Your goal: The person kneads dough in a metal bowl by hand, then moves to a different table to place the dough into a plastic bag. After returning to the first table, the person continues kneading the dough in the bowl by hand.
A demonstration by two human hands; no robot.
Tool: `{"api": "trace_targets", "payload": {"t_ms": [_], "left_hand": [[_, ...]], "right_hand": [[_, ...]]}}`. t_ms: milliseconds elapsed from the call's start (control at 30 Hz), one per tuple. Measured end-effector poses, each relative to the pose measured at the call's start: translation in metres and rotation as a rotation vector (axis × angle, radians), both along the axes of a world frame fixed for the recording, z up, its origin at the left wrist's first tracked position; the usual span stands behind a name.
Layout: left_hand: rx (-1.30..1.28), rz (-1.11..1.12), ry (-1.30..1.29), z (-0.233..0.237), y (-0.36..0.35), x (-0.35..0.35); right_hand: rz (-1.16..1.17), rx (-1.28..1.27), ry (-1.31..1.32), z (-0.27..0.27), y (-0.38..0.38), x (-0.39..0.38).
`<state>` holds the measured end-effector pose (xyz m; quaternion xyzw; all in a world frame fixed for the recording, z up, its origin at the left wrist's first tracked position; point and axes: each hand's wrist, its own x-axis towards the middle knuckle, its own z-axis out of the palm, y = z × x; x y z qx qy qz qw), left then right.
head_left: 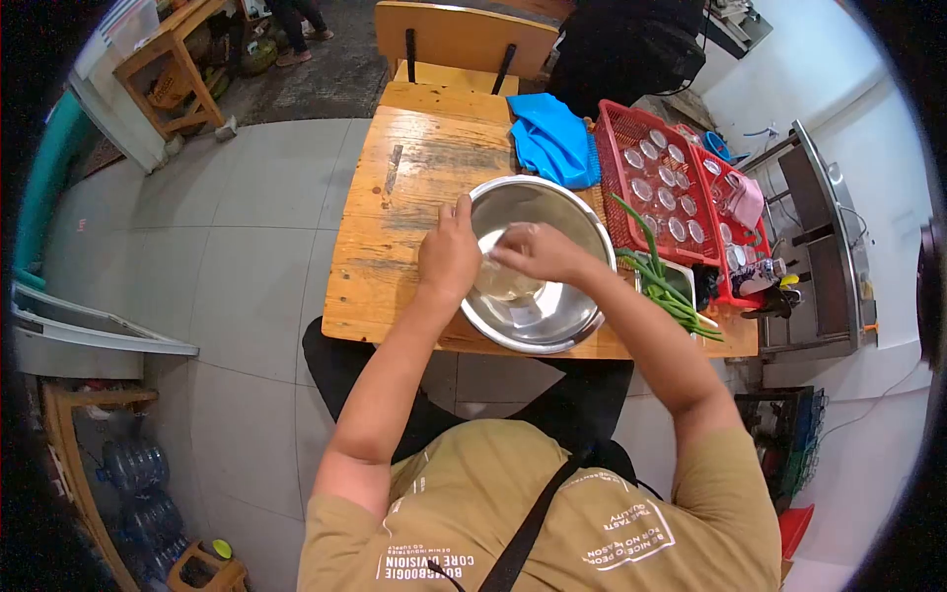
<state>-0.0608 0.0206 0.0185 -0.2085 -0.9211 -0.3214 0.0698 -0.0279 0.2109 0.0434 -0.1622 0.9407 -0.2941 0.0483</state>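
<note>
A large steel bowl (562, 204) stands on the wooden table (370, 281) in front of me. Something pale and translucent (513, 282) lies inside it, too unclear to name. My left hand (450, 251) is on the bowl's left rim, its fingers pointing up and away from me, and the thumb side is partly hidden. Over the inside of the bowl is my right hand (538, 252), its fingers curled and slightly blurred; what they hold, if anything, cannot be made out.
Right of the bowl, green stalks (671, 301) lie over a metal tray. Behind them stand red baskets (614, 178) with clear lidded cups. A blue cloth (552, 138) lies at the back. A wooden chair (464, 39) faces the far edge; a dark-clothed person (293, 22) stands far left.
</note>
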Motion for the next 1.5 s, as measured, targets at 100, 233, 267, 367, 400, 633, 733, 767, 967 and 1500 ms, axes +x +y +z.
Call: {"api": "trace_targets", "payload": {"t_ms": [100, 233, 267, 367, 400, 633, 733, 767, 967, 1500], "left_hand": [[-0.003, 0.014, -0.027, -0.001, 0.001, 0.0], [0.03, 0.018, -0.002, -0.003, 0.0, 0.001], [0.031, 0.02, 0.025, -0.004, 0.0, 0.001], [-0.002, 0.029, 0.043, -0.007, 0.002, 0.0], [-0.008, 0.025, 0.046, -0.006, 0.002, 0.0], [0.025, 0.012, 0.03, -0.005, -0.001, 0.001], [0.062, -0.014, 0.032, -0.006, -0.003, 0.003], [0.09, -0.012, 0.03, -0.006, -0.004, 0.004], [0.104, -0.018, -0.047, 0.002, -0.007, 0.006], [0.034, 0.064, -0.008, -0.003, -0.004, 0.006]], "right_hand": [[0.072, 0.08, 0.066, 0.025, 0.012, 0.041], [-0.032, 0.389, 0.018, 0.023, 0.031, 0.063], [-0.036, 0.386, 0.018, 0.019, 0.032, 0.064], [-0.373, 0.284, 0.197, 0.006, 0.03, 0.055], [-0.378, 0.279, 0.198, -0.005, 0.027, 0.052], [-0.229, 0.535, -0.167, -0.016, -0.05, 0.06], [-0.113, 0.627, 0.048, -0.03, -0.05, 0.063], [-0.117, 0.623, 0.036, -0.032, -0.048, 0.059], [-0.118, 0.674, 0.045, -0.044, -0.05, 0.025], [-0.741, -0.152, 0.111, -0.015, 0.01, 0.008]]}}
